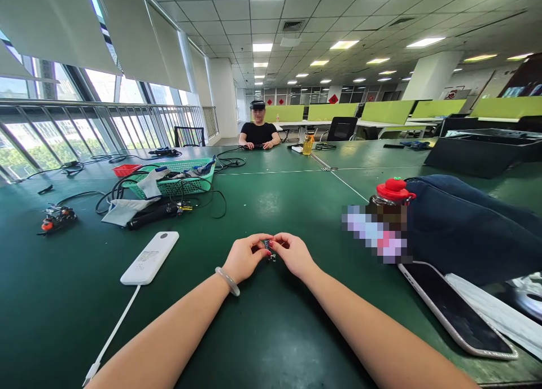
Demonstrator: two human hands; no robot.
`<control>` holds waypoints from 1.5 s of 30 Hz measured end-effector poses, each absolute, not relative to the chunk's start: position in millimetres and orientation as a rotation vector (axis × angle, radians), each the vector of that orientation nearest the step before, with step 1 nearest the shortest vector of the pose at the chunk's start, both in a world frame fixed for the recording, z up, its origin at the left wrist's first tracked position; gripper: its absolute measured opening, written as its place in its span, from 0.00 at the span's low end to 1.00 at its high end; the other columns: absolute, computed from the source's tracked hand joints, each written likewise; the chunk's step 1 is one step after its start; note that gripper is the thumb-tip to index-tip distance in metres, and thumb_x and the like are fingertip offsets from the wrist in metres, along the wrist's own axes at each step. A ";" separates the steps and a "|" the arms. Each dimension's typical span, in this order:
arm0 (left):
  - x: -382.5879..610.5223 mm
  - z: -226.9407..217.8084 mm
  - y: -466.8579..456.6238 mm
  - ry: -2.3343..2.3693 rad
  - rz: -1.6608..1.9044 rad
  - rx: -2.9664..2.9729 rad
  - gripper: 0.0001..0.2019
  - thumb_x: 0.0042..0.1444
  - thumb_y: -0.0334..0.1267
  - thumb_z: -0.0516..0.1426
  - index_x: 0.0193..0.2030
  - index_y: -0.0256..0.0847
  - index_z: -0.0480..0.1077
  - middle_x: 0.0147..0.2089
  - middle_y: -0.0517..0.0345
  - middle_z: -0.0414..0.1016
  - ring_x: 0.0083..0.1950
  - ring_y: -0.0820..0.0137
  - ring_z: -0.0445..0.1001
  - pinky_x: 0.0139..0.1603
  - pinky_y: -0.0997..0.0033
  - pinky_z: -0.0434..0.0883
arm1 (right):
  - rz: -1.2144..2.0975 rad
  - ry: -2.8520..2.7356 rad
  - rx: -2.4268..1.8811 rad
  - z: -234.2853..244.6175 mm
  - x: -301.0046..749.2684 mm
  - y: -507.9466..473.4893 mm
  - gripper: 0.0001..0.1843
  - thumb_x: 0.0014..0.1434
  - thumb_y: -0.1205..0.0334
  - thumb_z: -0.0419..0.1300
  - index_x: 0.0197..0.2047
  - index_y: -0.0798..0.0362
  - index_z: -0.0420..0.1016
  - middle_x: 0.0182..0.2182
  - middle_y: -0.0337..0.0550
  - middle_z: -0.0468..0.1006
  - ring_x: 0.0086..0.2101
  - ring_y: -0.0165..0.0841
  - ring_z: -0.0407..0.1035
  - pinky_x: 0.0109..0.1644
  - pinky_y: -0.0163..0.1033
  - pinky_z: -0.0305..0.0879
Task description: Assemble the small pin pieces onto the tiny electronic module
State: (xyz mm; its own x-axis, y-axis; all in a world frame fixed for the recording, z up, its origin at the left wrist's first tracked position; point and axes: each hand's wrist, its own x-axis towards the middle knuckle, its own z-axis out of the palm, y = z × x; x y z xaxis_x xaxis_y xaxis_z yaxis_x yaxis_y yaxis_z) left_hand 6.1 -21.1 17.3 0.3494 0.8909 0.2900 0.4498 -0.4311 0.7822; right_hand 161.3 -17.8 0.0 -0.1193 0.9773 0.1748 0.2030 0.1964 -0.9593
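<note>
My left hand (244, 257) and my right hand (293, 253) meet over the green table (262, 202), fingertips pinched together on a small dark part (268, 248) with a bit of metal showing. Both hands are closed on it from either side. The part is too small to name. A clear bangle (227, 280) sits on my left wrist.
A white power bank (150, 257) with a cable lies to the left. A phone (453, 310) and a red-capped bottle (392, 211) are at right, beside dark blue cloth (466, 225). A green basket (178, 177) of cables stands further back. Another person (258, 132) sits at the far end.
</note>
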 end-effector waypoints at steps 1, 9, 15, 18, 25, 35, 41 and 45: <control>6.0 17.7 -21.2 1.161 0.966 2.033 0.15 0.48 0.36 0.55 0.45 0.42 0.71 0.26 0.63 0.72 0.27 0.74 0.67 0.34 0.74 0.65 | 1.021 -1.544 -1.179 0.9 161.3 -18.6 0.12 0.48 0.54 0.56 0.28 0.55 0.71 0.22 0.36 0.70 0.23 0.26 0.61 0.28 0.32 0.57; 7.6 18.4 -23.6 1.137 0.984 2.014 0.20 0.48 0.35 0.56 0.50 0.42 0.66 0.25 0.64 0.70 0.28 0.74 0.68 0.36 0.74 0.66 | 0.844 -1.610 -1.192 7.5 159.9 -26.2 0.10 0.51 0.56 0.54 0.26 0.54 0.70 0.20 0.36 0.69 0.22 0.26 0.61 0.26 0.32 0.57; 7.9 21.0 -26.2 1.100 0.971 2.002 0.22 0.47 0.32 0.55 0.52 0.42 0.62 0.23 0.66 0.64 0.26 0.76 0.65 0.31 0.76 0.65 | 0.426 -1.814 -1.168 10.5 160.2 -33.1 0.08 0.53 0.61 0.54 0.26 0.52 0.70 0.23 0.38 0.71 0.25 0.28 0.62 0.30 0.33 0.59; 7.7 22.4 -26.9 1.086 0.966 2.029 0.21 0.47 0.32 0.55 0.50 0.41 0.62 0.23 0.67 0.61 0.25 0.76 0.63 0.30 0.77 0.64 | 0.384 -1.834 -1.177 11.3 160.3 -34.5 0.08 0.54 0.62 0.54 0.26 0.51 0.71 0.24 0.38 0.71 0.26 0.28 0.63 0.31 0.33 0.59; 6.3 20.8 -26.8 1.042 0.940 2.062 0.19 0.48 0.33 0.54 0.49 0.41 0.62 0.25 0.66 0.61 0.28 0.75 0.63 0.33 0.75 0.64 | 0.791 -1.663 -1.123 6.1 160.3 -26.6 0.08 0.50 0.59 0.57 0.25 0.54 0.71 0.22 0.38 0.72 0.24 0.28 0.64 0.29 0.33 0.60; 2.3 18.6 -23.0 1.126 0.880 2.087 0.17 0.48 0.32 0.52 0.47 0.41 0.64 0.23 0.66 0.60 0.25 0.76 0.60 0.29 0.76 0.60 | 0.883 -1.826 -1.246 5.0 165.1 -19.3 0.10 0.53 0.58 0.53 0.29 0.53 0.73 0.26 0.38 0.75 0.27 0.28 0.65 0.33 0.33 0.60; -1.6 11.0 -13.5 1.225 0.841 1.918 0.11 0.46 0.30 0.48 0.35 0.39 0.69 0.23 0.64 0.63 0.25 0.76 0.61 0.26 0.77 0.58 | 0.492 -2.085 -1.518 -0.9 172.4 -15.6 0.06 0.51 0.62 0.57 0.32 0.49 0.74 0.31 0.39 0.74 0.33 0.30 0.66 0.37 0.34 0.58; -0.5 7.3 -11.9 1.201 0.837 1.881 0.09 0.45 0.30 0.48 0.31 0.38 0.68 0.23 0.64 0.62 0.25 0.76 0.61 0.27 0.77 0.59 | 0.458 -2.130 -1.578 -3.7 171.4 -14.3 0.06 0.52 0.61 0.57 0.33 0.49 0.74 0.33 0.40 0.73 0.34 0.30 0.66 0.36 0.34 0.57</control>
State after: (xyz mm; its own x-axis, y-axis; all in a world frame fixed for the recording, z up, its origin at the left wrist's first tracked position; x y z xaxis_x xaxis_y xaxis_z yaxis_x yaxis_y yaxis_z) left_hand -0.5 -11.9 7.3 0.3486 0.9279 0.1321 0.4450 -0.2879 0.8480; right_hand 171.4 -14.3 -3.7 -0.2463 0.9566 0.1555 0.8080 0.2913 -0.5121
